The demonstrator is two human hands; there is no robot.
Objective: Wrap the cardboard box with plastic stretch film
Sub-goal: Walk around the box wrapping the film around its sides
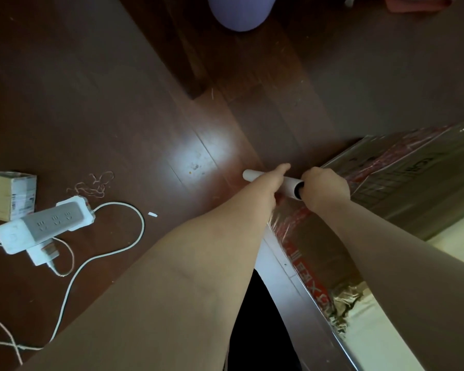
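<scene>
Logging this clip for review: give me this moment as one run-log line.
phase: wrapping | left grip: holds stretch film roll | right grip: holds roll end | cardboard box: film on it

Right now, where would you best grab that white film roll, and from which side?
By its two ends, a hand from each side: the roll is a hollow tube lying crosswise, so it could likely spin while unwinding. The right hand holds its open end.

Bare left hand point(275, 180) and right hand point(324, 188); forearms bare to the frame edge. Black garment point(257, 330) below the left hand.
</scene>
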